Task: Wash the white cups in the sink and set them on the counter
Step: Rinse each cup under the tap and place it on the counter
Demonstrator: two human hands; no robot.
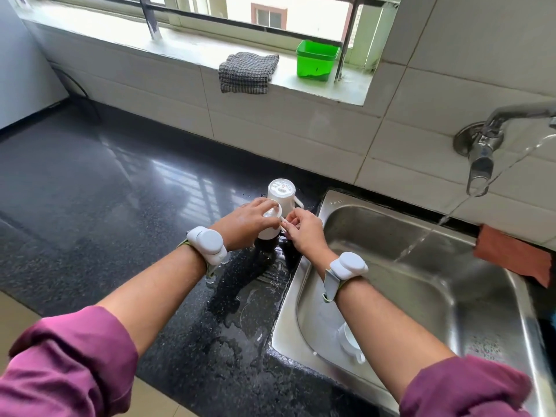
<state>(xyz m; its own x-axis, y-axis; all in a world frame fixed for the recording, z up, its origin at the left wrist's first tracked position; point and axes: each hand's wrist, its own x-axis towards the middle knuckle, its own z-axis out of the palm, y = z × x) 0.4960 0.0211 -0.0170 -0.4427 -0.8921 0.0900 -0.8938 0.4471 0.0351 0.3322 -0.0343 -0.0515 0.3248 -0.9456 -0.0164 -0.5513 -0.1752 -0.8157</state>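
One white cup stands upside down on the black counter, just left of the steel sink. In front of it a second white cup is upside down, low over the counter. My left hand grips its body from above. My right hand pinches its handle. A third white cup lies in the sink's near left corner, partly hidden by my right forearm.
Water runs from the wall tap into the sink. A brown cloth lies on the sink's right edge. On the window sill sit a checked cloth and a green tub. Water pools on the counter beside the sink.
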